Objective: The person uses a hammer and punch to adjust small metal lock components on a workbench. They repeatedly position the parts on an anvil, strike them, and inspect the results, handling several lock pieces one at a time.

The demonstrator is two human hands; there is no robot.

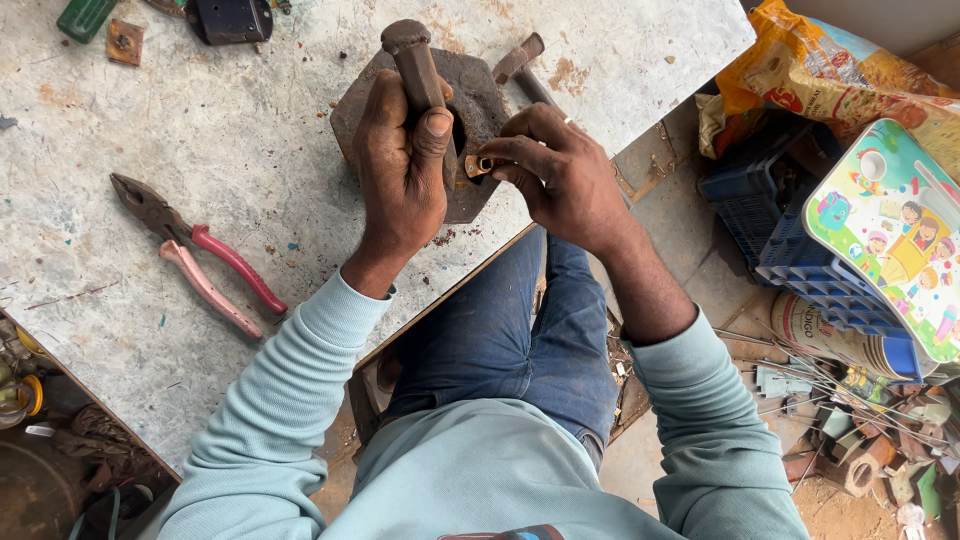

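**Punch and copper piece held over the iron block**

Worn grey stone bench (250, 150): left hand (400, 170) fists a rusty iron punch (415, 62) upright; right hand (555, 170) pinches a small copper tube (478, 165) against the dark hexagonal iron block (480, 95), steadying it. Red-handled pliers (200, 255) lie left.

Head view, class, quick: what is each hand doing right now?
Left hand: closed around the rusty brown metal punch, upright on the dark iron block.
Right hand: fingertips pinching a small copper-coloured ring piece.
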